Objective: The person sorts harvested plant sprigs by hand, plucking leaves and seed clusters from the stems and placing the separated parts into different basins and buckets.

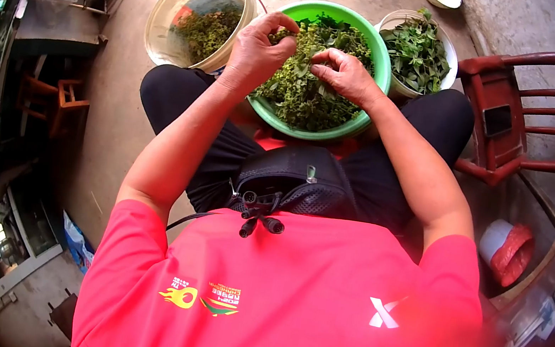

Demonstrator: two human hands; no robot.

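Picking over leafy greens [312, 107] is, as I judge it from my remote post, the step in hand; the loose heap lies in a green basin [312, 135] between the knees [454, 117]. My left hand [264, 46] hangs over the basin's left side, thumb and fingers curled toward each other; green shows between them, though I cannot tell whether it is a held sprig or the heap behind; my right hand [342, 75] is low over the heap, fingers bent and thumb drawn in near the forefinger; whether it pinches anything I cannot tell. A pale tub [164, 20] just left of the basin holds a smaller lot of greens; a white tub [454, 65] on the right holds broader leaves [417, 54]. The next move calls, I think, for a light fingertip grip on one stem, parted without crushing its neighbours.
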